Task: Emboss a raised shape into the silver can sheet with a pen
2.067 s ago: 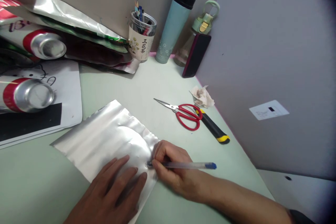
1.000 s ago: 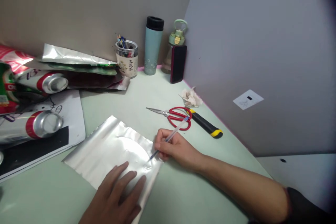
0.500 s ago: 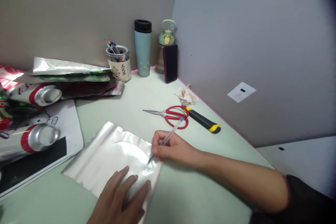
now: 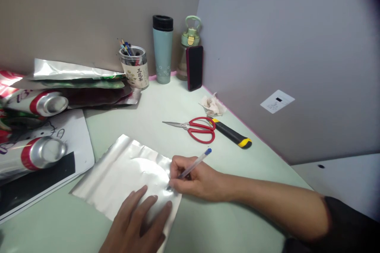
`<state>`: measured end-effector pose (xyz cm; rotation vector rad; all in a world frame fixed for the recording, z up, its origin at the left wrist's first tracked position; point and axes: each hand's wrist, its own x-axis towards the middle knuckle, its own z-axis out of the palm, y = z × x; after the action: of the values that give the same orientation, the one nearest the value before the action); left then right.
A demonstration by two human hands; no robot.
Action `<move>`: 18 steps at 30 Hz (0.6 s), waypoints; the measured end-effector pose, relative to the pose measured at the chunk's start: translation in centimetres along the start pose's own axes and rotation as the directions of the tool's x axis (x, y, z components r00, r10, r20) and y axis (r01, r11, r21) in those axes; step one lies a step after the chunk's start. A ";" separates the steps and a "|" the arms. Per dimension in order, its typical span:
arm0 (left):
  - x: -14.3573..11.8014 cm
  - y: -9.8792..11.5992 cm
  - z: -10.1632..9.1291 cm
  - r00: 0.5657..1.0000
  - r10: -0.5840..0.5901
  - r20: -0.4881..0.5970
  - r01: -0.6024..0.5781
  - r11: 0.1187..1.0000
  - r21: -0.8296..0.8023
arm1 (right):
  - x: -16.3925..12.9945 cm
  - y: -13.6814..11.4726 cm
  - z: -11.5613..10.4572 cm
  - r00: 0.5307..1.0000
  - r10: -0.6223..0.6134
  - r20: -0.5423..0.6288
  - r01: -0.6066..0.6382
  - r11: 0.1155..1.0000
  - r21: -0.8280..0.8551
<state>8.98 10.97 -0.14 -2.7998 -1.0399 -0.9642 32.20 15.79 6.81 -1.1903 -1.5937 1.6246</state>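
A: Right, your right hand [image 4: 192,180] is pinching a clear pen [image 4: 191,168] with a blue cap, and its tip is pressing on the silver sheet [image 4: 118,174], at the sheet's edge nearest the red scissors [image 4: 197,128].

B: And your left hand [image 4: 136,223] is lying flat with fingers spread on the sheet's near corner, gripping nothing, just pinning it to the table [image 4: 184,102].

A: I'm thinking the sheet is looking thin and already wrinkled. If you're bearing down too hard with that tip, it could tear or dent.

B: The tip is also working very close to the sheet's edge, so it could be running off onto the table. And if your left hand is easing up, the sheet may be sliding under the pen.

A: Beyond the scissors, a black and yellow knife [image 4: 233,136] is lying well apart from the sheet.
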 end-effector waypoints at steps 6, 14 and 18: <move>0.9 -1.5 -1.2 0.969 0.205 0.137 -0.223 0.966 0.130 | 0.3 -0.1 -0.4 0.998 0.052 -0.023 -0.046 0.981 0.188; 0.6 -1.6 -1.4 0.969 0.205 0.135 -0.226 0.959 0.170 | 0.1 -0.1 -1.0 1.000 -0.018 -0.007 0.019 0.958 0.287; 0.5 -2.1 -1.7 0.991 0.129 0.020 -0.129 0.991 0.044 | -0.8 -0.4 -0.7 0.993 -0.116 -0.017 0.117 0.989 0.091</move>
<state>7.14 12.52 1.12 -2.8024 -0.8579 -0.8938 33.16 15.45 7.42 -1.0387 -1.5342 1.5953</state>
